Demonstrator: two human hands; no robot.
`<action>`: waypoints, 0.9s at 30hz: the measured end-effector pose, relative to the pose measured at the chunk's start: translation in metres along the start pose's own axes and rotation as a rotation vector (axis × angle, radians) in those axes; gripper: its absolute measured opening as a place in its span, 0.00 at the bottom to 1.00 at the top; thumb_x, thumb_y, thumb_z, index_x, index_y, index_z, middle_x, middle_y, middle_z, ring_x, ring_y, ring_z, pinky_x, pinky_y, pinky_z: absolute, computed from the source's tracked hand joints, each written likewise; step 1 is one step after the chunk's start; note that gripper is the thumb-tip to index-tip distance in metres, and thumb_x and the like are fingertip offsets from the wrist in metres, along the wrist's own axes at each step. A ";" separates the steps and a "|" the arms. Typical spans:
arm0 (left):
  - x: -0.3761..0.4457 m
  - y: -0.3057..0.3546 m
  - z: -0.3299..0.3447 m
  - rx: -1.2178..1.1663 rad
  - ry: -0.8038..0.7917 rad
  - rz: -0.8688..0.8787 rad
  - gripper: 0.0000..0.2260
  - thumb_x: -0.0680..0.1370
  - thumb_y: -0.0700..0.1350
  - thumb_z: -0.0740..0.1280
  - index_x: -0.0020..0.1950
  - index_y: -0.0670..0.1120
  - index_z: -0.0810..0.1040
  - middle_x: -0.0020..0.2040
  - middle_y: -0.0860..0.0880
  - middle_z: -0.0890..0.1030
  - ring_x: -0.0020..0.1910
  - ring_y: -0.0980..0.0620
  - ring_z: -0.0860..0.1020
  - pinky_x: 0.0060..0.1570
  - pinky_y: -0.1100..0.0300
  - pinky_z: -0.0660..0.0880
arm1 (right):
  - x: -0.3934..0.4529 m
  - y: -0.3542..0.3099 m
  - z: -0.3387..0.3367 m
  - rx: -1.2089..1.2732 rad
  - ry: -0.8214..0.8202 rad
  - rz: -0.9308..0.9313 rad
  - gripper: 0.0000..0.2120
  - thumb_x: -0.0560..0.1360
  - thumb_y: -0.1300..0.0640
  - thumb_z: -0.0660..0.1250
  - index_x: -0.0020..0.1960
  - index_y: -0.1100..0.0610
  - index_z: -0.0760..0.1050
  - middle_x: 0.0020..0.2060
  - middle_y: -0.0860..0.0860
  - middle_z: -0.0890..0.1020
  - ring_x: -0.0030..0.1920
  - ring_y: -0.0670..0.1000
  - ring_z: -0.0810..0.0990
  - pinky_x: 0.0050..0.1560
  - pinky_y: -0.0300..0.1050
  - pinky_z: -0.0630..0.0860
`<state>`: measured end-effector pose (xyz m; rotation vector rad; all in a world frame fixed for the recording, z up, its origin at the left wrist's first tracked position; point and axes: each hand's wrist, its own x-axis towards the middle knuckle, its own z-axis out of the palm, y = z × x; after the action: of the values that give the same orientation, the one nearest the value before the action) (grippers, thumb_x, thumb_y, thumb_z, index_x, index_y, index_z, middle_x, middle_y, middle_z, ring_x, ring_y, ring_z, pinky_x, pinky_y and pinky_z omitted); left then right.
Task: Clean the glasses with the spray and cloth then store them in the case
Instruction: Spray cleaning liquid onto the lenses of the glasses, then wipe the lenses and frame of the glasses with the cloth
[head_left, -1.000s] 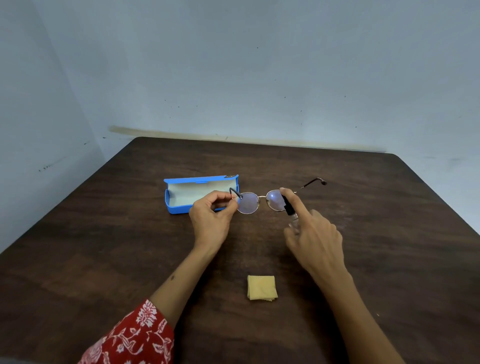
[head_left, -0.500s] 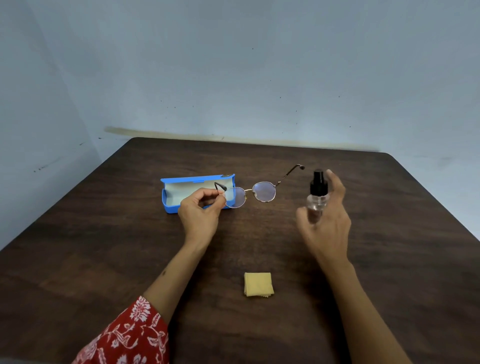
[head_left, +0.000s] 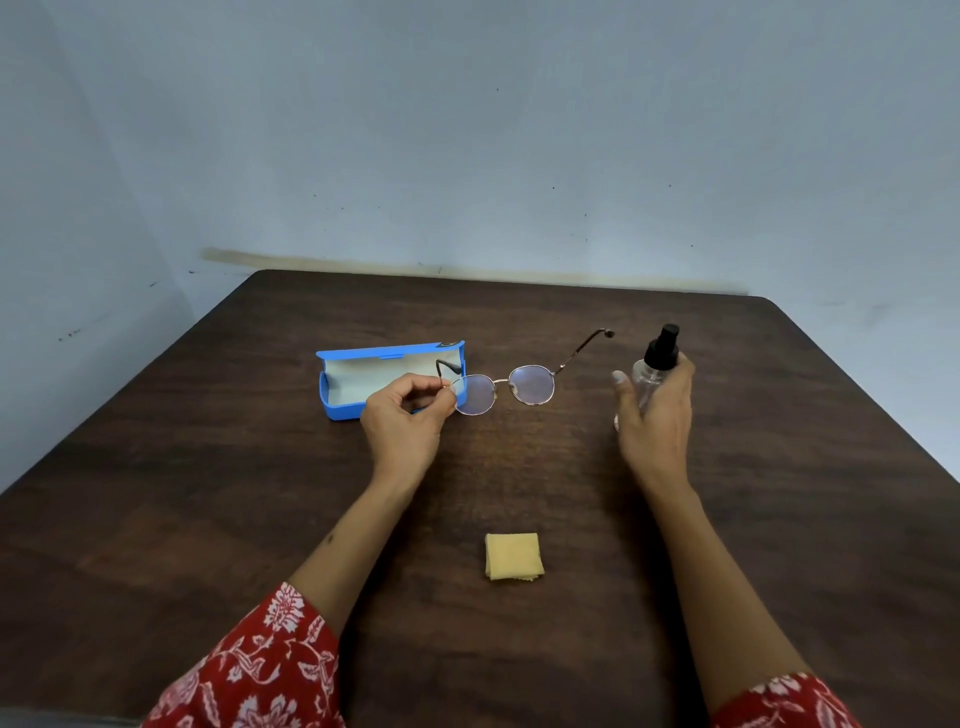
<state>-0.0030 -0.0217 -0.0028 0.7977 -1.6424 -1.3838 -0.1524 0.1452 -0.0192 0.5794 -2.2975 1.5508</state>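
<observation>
Dark wood table (head_left: 779, 519): left hand (head_left: 402, 421) pinches thin-rimmed round glasses (head_left: 501, 387), right hand (head_left: 657, 415) grips clear spray btl (head_left: 655, 371).

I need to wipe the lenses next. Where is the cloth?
In the head view, the folded yellow cloth lies on the table, near the person, between the two forearms and nearer than the glasses.

The round glasses (head_left: 511, 385) are sitting open beside the open blue case (head_left: 358, 384). The clear spray bottle (head_left: 652, 371) is standing up. The folded yellow cloth (head_left: 513, 556) is lying near.
</observation>
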 end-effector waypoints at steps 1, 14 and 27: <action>-0.001 0.001 0.000 0.001 -0.009 0.004 0.07 0.69 0.34 0.72 0.40 0.46 0.82 0.37 0.52 0.83 0.36 0.61 0.80 0.45 0.58 0.81 | 0.001 -0.002 -0.003 0.009 -0.021 0.026 0.28 0.74 0.49 0.66 0.68 0.59 0.61 0.58 0.54 0.75 0.56 0.56 0.75 0.59 0.61 0.71; -0.013 -0.008 0.003 0.036 -0.058 -0.009 0.10 0.68 0.35 0.72 0.35 0.50 0.81 0.37 0.49 0.84 0.38 0.52 0.83 0.47 0.54 0.81 | -0.076 -0.077 -0.038 -0.193 -0.736 0.217 0.13 0.65 0.49 0.77 0.43 0.49 0.75 0.38 0.45 0.79 0.38 0.44 0.77 0.39 0.37 0.72; -0.017 -0.020 0.004 0.120 -0.110 0.039 0.06 0.68 0.36 0.74 0.36 0.47 0.82 0.36 0.50 0.84 0.33 0.60 0.79 0.40 0.65 0.77 | -0.078 -0.080 -0.023 -0.096 -0.911 0.084 0.09 0.63 0.55 0.77 0.34 0.52 0.77 0.29 0.46 0.80 0.30 0.41 0.74 0.34 0.38 0.72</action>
<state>0.0006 -0.0094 -0.0260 0.7647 -1.8309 -1.3324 -0.0447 0.1517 0.0177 1.4021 -3.0284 1.3488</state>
